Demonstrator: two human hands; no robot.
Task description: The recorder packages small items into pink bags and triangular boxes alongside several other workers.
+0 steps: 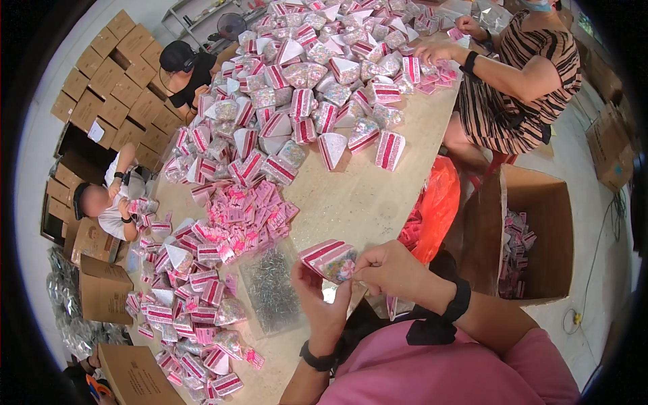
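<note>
In front of me, over the table's near edge, is a clear bag [341, 265] holding a pink-and-white cake-slice-shaped piece [322, 252] and colourful confetti-like bits. My left hand [320, 304] is closed around it from below and the left. The fingers of my right hand [391, 270] pinch the bag's right end; anything small between them is hidden. Just left of my hands lies a shallow clear tray [251, 322] full of small, thin metal pieces [273, 287]. Beyond the tray is a heap of pink printed cards [246, 212].
Similar filled bags [297, 74] cover the table's far part, and more [196, 304] lie along its left side. A red-orange plastic bag [440, 202] hangs at the right edge by an open carton [540, 283]. Co-workers sit at the far right [520, 74] and left.
</note>
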